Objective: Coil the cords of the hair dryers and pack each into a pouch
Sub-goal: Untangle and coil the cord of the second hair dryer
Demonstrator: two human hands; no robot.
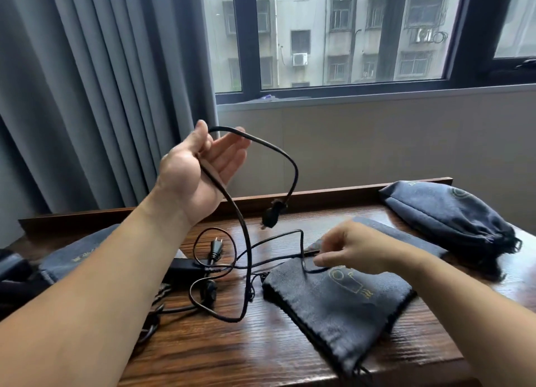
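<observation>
My left hand [200, 166] is raised palm up above the table. A black cord [246, 259] is draped between its thumb and straight fingers, and the cord's plug [271, 214] dangles in the air to the right. My right hand [351, 249] is low over a flat dark blue pouch [339, 302] and pinches a lower stretch of the cord. More cord lies in loose loops on the table, with a second plug [216, 249] among them. A dark hair dryer [14, 273] shows partly at the left edge.
A filled blue drawstring pouch [446, 215] lies at the back right of the wooden table [232, 354]. Another flat pouch [75, 259] lies under my left forearm, and one more [397, 233] sits behind my right hand. Curtain and window stand behind.
</observation>
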